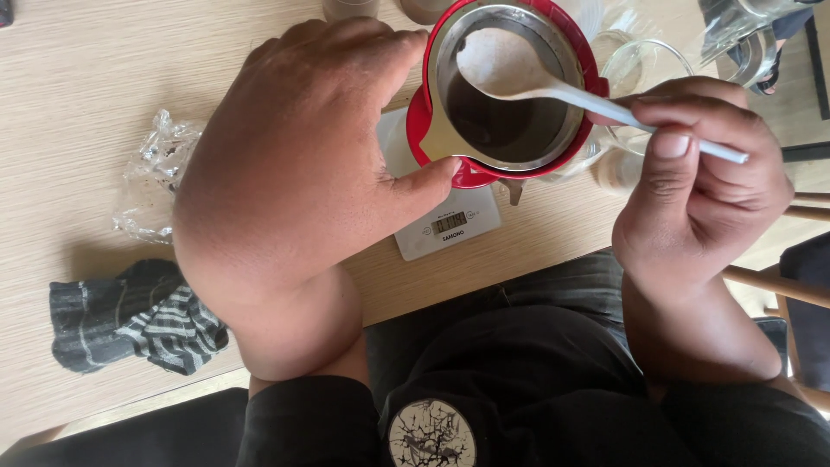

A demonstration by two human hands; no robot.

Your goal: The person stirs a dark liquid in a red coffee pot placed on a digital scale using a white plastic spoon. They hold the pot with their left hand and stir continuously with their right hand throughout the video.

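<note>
The right hand (pixel 692 190) pinches a white plastic spoon (pixel 519 73) by its handle, bowl inside the metal filter of a red coffee dripper (pixel 506 91). The left hand (pixel 294 164) wraps the dripper's side, thumb on its rim. The dripper sits on a white kitchen scale (pixel 445 225) on the wooden table (pixel 86 86).

A small rectangular grey digital display (pixel 449 221) sits just below the frame's centre, set into the front edge of a flat white kitchen scale (pixel 450 227). A crumpled clear plastic wrapper (pixel 156 173) lies at centre left on the pale wooden table (pixel 78 86).
</note>
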